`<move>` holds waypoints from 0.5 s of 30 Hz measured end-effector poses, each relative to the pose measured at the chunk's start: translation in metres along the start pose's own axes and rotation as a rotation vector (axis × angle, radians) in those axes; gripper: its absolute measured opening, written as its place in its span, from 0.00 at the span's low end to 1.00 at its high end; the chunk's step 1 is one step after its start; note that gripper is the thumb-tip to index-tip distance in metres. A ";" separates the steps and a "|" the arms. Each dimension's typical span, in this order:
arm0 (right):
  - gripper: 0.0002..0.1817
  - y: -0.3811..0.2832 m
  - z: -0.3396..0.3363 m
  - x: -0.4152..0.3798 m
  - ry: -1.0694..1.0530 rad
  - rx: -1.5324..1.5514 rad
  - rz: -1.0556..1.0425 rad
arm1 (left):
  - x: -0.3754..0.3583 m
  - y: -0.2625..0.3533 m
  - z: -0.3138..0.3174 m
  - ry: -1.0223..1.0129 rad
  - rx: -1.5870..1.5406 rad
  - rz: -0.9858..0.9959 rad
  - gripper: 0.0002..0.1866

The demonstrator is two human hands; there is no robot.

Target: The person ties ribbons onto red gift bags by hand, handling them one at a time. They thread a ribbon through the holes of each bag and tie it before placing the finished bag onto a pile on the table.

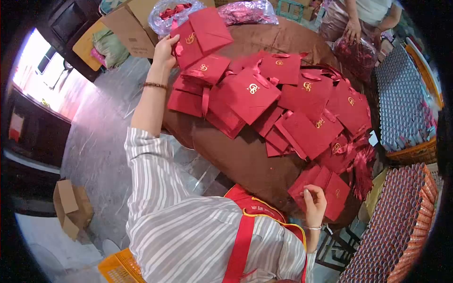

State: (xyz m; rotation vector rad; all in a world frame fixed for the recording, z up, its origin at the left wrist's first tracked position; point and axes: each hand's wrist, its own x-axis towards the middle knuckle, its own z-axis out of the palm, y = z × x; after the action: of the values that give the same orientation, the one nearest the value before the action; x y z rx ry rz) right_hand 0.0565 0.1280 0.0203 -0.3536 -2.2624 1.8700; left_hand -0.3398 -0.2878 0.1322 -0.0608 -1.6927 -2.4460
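Note:
My left hand (pixel 165 51) is stretched to the far left of the table, with its fingers closed on the edge of a red paper gift bag (pixel 210 34) with a gold logo. Beneath that bag lies a spread of similar red gift bags (pixel 252 89), many with ribbon handles. Close to my body, my right hand (pixel 315 203) has its thumb and fingers curled together over another red gift bag (pixel 335 194) near the table edge. What those fingertips pinch, if anything, is too small to make out.
A brown-covered round table (pixel 222 151) carries the bags. Baskets of closely packed small tubes (pixel 406 104) stand at the right. Clear plastic packs (pixel 247 12) lie at the back. Another person's hands (pixel 353 30) touch a plastic bag. A cardboard box (pixel 73 207) sits on the floor.

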 end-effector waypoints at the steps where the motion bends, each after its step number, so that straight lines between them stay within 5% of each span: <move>1: 0.05 -0.003 0.000 -0.002 0.009 -0.004 0.012 | 0.007 -0.012 -0.001 0.038 -0.201 -0.042 0.20; 6: 0.05 0.006 -0.016 -0.019 0.185 -0.165 -0.035 | -0.019 -0.036 0.009 -0.026 0.013 -0.149 0.25; 8: 0.05 0.008 -0.039 -0.030 0.364 -0.508 -0.132 | -0.059 -0.037 0.035 -0.032 0.297 -0.082 0.27; 10: 0.07 0.017 -0.065 -0.047 0.634 -0.518 -0.023 | -0.083 -0.041 0.057 -0.459 0.166 -0.180 0.26; 15: 0.17 0.095 -0.118 -0.083 0.912 -0.680 0.092 | -0.129 -0.078 0.111 -0.861 0.453 -0.222 0.23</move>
State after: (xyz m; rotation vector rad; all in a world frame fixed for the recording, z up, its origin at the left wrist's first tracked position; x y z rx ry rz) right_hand 0.1761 0.2308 -0.0502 -1.1321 -2.0785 0.6182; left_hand -0.2323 -0.1433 0.0825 -1.0415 -2.6693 -2.2353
